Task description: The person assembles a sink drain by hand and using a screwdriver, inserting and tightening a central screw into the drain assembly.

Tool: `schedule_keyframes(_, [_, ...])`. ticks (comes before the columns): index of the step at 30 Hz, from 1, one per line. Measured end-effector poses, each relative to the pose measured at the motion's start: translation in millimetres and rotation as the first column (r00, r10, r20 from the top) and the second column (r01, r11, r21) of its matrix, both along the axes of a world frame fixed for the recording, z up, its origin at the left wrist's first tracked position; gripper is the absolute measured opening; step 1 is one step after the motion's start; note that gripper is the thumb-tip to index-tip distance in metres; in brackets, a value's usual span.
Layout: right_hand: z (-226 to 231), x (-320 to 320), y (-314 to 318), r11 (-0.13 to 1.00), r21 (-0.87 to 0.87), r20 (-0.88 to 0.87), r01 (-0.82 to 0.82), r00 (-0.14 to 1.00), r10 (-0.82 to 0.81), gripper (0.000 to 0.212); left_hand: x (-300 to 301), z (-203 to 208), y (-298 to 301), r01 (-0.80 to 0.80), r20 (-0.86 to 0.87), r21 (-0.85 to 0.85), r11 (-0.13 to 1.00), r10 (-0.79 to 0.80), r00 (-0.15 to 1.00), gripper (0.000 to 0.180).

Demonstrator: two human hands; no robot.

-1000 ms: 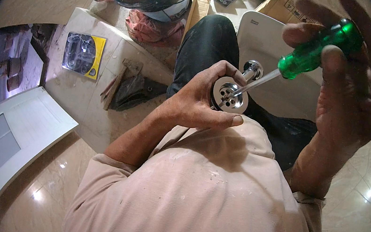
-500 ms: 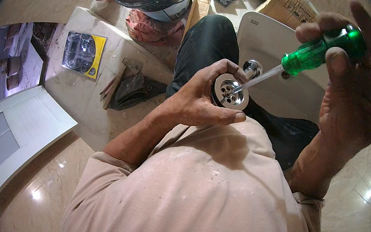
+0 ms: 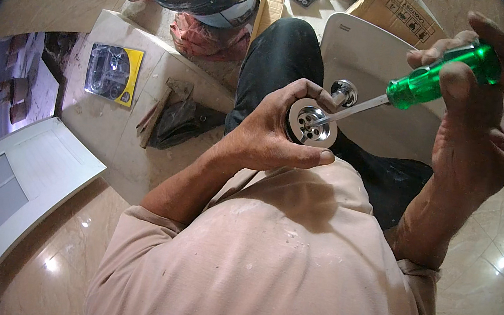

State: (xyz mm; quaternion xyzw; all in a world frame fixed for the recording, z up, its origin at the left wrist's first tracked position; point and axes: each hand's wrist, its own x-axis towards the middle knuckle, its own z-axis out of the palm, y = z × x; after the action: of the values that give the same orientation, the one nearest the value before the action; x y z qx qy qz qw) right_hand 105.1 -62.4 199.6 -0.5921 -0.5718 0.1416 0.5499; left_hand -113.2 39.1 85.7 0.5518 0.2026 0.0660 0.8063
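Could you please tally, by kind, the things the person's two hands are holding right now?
Screwdrivers, green handle, in the right hand: 1
Round metal drain fittings, in the left hand: 1
Total: 2

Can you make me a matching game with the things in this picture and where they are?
Things:
1. screwdriver
2. drain strainer
3. yellow packet
4. cardboard box

Places:
a. in the left hand
b. top of the picture, behind the white basin
c. in the right hand
d. on the white slab at the left

Pairs: 1-c, 2-a, 3-d, 4-b
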Motion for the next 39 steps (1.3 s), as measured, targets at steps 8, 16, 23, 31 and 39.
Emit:
schedule_keyframes(8, [3.8, -1.0, 5.3, 0.998, 0.011, 0.072, -0.063, 0.995, 0.062, 0.054, 0.7, -4.7, -3.3, 0.02, 0.021, 0.018, 1.0, -0.02, 1.0, 0.075])
schedule_keyframes(16, [-4.3, 4.5, -3.5, 0.998, 0.014, -0.115, -0.065, 0.991, 0.067, 0.053, 4.5, -5.2, -5.5, 0.014, 0.03, 0.027, 1.0, -0.015, 0.999, 0.077])
schedule_keyframes(23, [-1.0, 1.3, -4.4, 1.0, -0.003, -0.154, -0.015, 0.988, 0.014, 0.053, 5.1, -10.1, -8.8, 0.008, 0.004, 0.018, 1.0, -0.008, 1.0, 0.076])
schedule_keyframes(31, [-0.4, 2.5, -3.9, 0.999, 0.011, -0.132, -0.03, 0.991, 0.031, 0.059, 10.2, -2.7, -10.6, 0.003, -0.004, 0.105, 0.995, -0.002, 1.0, 0.074])
schedule_keyframes(39, [-0.6, 1.7, -7.2, 1.0, 0.024, -0.086, 0.003, 0.996, -0.001, 0.066, 10.9, -0.7, -11.1, -0.015, -0.023, 0.046, 0.999, 0.016, 1.0, 0.075])
